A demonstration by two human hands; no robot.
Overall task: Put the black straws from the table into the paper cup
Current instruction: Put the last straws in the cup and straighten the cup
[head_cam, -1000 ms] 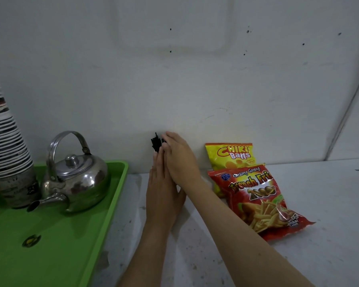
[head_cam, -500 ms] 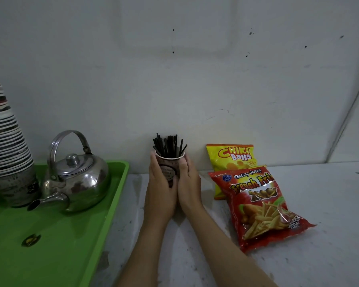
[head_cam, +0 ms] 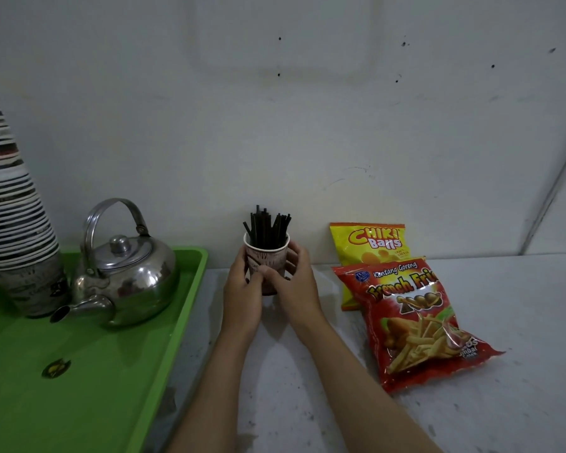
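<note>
White counter [head_cam: 471,322] against wall | my left hand [head_cam: 242,295] and right hand [head_cam: 296,286] wrap cup [head_cam: 266,266], steadying it so black straws [head_cam: 267,227] stand upright.

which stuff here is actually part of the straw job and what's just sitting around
Part of the job:
straws, standing in the cup
cup, held on the table by both hands
left hand
right hand

Just lying about:
kettle
cup stack
green tray
yellow bag
red bag

My white surface [head_cam: 520,322] carries a green tray [head_cam: 111,387] at its left edge. The paper cup [head_cam: 266,266] stands by the back edge, two snack bags [head_cam: 415,322] beside it.
</note>
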